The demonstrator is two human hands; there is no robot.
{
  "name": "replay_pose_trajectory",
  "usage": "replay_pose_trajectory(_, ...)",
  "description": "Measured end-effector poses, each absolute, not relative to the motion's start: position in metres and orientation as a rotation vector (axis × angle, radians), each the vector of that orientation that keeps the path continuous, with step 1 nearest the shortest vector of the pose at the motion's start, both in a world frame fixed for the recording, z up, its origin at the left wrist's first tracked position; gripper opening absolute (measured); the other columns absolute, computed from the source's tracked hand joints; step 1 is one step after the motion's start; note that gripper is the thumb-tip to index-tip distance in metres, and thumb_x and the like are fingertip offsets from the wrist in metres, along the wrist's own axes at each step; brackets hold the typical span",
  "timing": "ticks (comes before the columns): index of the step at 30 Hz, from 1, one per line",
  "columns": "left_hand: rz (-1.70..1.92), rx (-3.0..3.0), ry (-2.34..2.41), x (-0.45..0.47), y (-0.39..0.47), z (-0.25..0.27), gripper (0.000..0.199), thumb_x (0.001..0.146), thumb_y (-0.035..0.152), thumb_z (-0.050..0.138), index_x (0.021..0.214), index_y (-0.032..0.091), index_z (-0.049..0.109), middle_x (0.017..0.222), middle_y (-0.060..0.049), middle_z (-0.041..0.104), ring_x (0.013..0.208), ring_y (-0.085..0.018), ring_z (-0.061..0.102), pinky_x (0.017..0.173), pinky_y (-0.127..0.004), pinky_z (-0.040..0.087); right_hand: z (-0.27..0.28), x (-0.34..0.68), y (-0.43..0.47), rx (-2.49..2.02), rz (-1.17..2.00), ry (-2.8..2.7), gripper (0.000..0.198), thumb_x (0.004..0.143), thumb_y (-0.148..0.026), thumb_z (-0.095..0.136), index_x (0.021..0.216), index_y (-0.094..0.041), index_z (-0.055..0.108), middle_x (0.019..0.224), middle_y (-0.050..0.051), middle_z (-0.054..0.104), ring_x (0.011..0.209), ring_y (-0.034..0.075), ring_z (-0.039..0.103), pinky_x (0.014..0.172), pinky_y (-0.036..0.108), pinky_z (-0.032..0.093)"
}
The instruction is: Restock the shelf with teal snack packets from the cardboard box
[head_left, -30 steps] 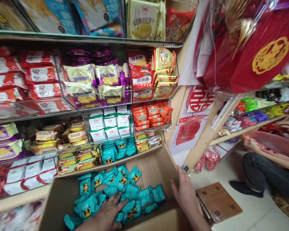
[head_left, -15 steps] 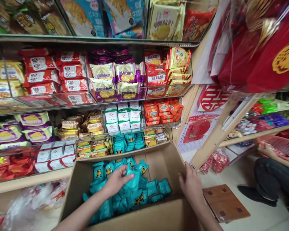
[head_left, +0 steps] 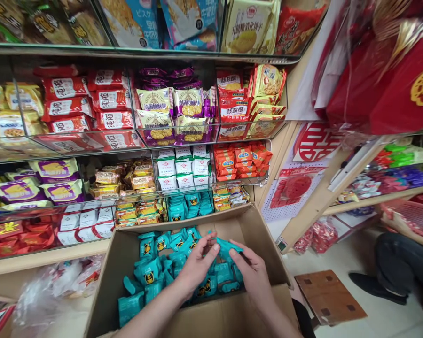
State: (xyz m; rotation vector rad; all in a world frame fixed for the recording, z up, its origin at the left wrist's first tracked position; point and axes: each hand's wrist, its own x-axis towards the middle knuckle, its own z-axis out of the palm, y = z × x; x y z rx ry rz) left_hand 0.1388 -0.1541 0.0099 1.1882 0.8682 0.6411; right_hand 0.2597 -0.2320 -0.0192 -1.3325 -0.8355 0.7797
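Observation:
Both of my hands are over an open cardboard box [head_left: 102,277] that holds many small teal snack packets [head_left: 150,274] with black and yellow emblems. Between the hands is one teal packet [head_left: 227,246], its wrapper stretched from one set of fingers to the other. My left hand [head_left: 200,260] pinches its left end with thumb and fingertips. At the other end, my right hand [head_left: 250,267] grips it with thumb and fingers. The loose packets lie heaped below, partly hidden by my hands and forearms.
Behind the box stand glass-fronted shelves [head_left: 183,148] of wrapped snacks, with similar teal packets [head_left: 190,206] in a low compartment. At right are red hanging bags [head_left: 380,94], a brown wooden stool [head_left: 331,296] and another person's leg and black shoe [head_left: 377,287]. Plastic bags [head_left: 52,291] lie lower left.
My right hand has left the box's right rim and moved inward to the packet. My left hand has shifted right, and the two now meet at one teal packet.

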Motion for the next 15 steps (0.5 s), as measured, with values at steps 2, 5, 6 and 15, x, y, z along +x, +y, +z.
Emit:
replay_pose_trajectory(2,0.552,0.957,0.890,0.139,-0.156,0.011,0.052,0.070,0.051,0.062,0.113,0.022,0.051,0.110,-0.006,0.057,0.102,-0.019,0.052,0.089,-0.030,0.037,-0.023,0.263,-0.234,-1.391,0.503,-1.015,0.026,0.079,-0.031,0.055,0.100,-0.020,0.065,0.103,0.008,0.063,0.096,0.021,0.058,0.083,0.037,0.049)
replay_pose_trajectory(5,0.397,0.629,0.739,0.143,-0.159,0.017,0.049,0.079,0.051,0.050,0.118,0.022,0.044,0.103,-0.007,0.061,0.086,-0.019,0.060,0.078,-0.032,0.043,-0.026,0.265,-0.240,-1.338,0.199,-1.390,0.030,0.080,-0.017,0.050,0.106,-0.025,0.062,0.107,0.006,0.061,0.103,0.019,0.054,0.087,0.038,0.047)
replay_pose_trajectory(6,0.407,0.577,0.706,0.144,-0.159,0.019,0.046,0.081,0.046,0.050,0.119,0.022,0.043,0.100,-0.007,0.062,0.082,-0.018,0.061,0.074,-0.031,0.044,-0.026,0.265,-0.243,-1.311,0.156,-1.482,0.034,0.079,-0.014,0.049,0.109,-0.026,0.060,0.110,0.006,0.060,0.106,0.019,0.052,0.088,0.039,0.046)
replay_pose_trajectory(15,0.468,0.617,0.612,0.150,-0.162,0.019,0.055,0.075,0.019,0.059,0.126,0.024,0.039,0.117,-0.009,0.055,0.091,-0.021,0.060,0.072,-0.032,0.047,-0.035,0.277,-0.249,-1.482,0.592,-0.808,0.041,0.079,-0.041,0.053,0.111,-0.016,0.055,0.104,0.011,0.060,0.089,0.021,0.058,0.073,0.034,0.051)
